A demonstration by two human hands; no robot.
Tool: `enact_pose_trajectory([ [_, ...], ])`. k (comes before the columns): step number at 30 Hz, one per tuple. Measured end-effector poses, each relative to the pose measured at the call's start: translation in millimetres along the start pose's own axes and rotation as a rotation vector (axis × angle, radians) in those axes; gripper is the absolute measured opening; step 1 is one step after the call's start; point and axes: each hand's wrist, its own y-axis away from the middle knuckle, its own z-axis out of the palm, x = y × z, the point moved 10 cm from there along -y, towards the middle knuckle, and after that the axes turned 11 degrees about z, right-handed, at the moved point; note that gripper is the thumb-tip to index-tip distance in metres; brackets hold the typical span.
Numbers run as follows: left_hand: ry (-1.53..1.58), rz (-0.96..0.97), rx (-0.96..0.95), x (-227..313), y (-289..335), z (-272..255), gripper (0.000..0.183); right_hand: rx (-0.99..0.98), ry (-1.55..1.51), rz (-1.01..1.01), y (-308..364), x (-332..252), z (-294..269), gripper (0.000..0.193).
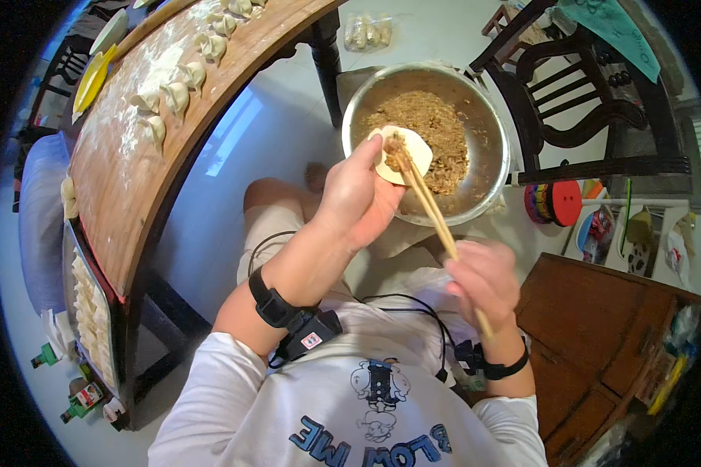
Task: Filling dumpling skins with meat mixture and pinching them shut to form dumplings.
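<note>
A round dumpling wrapper (418,148) lies across the fingers of my left hand (360,198), its thumb pressing the near edge. On the wrapper sits a small heap of brown filling (395,152). My right hand (483,280), slightly blurred, grips a pair of wooden chopsticks (436,214) whose tips touch that filling. Both hands are over the near side of a large steel bowl (487,117), and the wrapper hides part of its inside. More minced filling (436,109) spreads over the bowl's bottom.
At left, a wooden table (101,202) carries flour and several folded dumplings (175,97). A tray of dumplings (93,319) stands beside its near end. A dark carved chair (584,101) is at the far right, and a brown wooden cabinet (592,327) flanks my right arm.
</note>
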Motion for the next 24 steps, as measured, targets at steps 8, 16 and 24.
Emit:
enact_pose_trajectory([
  [8,-0.029,-0.023,-0.088,1,21,0,0.038,0.393,-0.874,0.685,36,92,-24,0.035],
  [16,-0.017,-0.042,-0.083,3,24,-11,0.037,0.325,-1.062,0.886,53,111,-6,0.036],
  [24,-0.078,-0.179,-0.118,-12,31,-14,0.044,0.253,-1.092,0.904,55,131,-1,0.036],
])
